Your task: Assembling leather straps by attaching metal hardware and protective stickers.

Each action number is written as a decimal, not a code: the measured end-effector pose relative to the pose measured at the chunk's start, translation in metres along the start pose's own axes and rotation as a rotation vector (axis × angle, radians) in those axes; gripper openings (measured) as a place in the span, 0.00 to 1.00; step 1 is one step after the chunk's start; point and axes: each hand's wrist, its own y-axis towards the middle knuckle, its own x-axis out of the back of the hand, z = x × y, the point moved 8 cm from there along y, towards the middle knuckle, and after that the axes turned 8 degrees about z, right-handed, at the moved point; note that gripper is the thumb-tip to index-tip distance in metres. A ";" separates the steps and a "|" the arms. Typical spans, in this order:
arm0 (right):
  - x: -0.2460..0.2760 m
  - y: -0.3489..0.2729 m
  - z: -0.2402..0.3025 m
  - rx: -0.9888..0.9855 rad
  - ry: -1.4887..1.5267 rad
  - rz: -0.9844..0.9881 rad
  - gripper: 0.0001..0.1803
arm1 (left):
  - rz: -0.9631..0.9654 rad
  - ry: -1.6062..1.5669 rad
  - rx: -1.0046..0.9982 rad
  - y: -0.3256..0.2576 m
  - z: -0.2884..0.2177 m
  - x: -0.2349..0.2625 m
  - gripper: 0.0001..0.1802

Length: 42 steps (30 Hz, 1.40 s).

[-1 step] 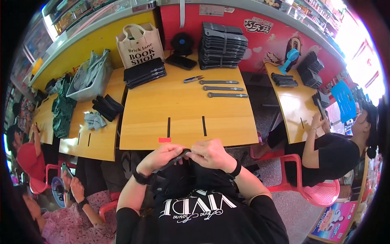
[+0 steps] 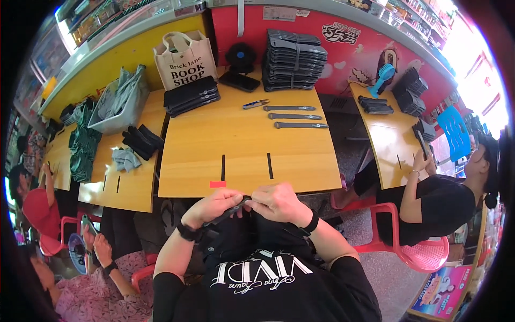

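Just past the table's front edge, my left hand point(image 2: 219, 205) and my right hand point(image 2: 277, 202) are close together, both closed on a dark fabric strap point(image 2: 219, 217). The strap's upper end shows between my fingertips; its other end trails down beneath my left palm, where it blends into my dark clothes. On the table point(image 2: 188, 161), three dark grey straps point(image 2: 294, 116) lie side by side toward the far right. A pair of small blue-handled thread snips point(image 2: 255, 104) rests to their left.
At the back stand a tall bundled stack of dark straps point(image 2: 294, 61), a black phone point(image 2: 239, 81), a black fan point(image 2: 240, 56), a cloth bag point(image 2: 185, 61) and piled dark pieces point(image 2: 191, 96). A grey bin point(image 2: 118, 107) sits left. Co-workers occupy both sides, one on a pink chair point(image 2: 424, 255).
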 end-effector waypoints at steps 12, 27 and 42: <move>-0.005 -0.016 -0.012 -0.187 -0.210 -0.332 0.14 | -0.441 -0.557 -0.346 0.024 0.022 -0.001 0.08; -0.015 -0.003 -0.008 0.000 -0.522 -0.055 0.05 | -0.360 -0.411 -0.233 0.022 0.015 -0.005 0.08; 0.045 -0.036 0.061 0.162 0.110 -0.166 0.15 | -0.993 -0.854 -0.758 -0.140 0.058 0.202 0.12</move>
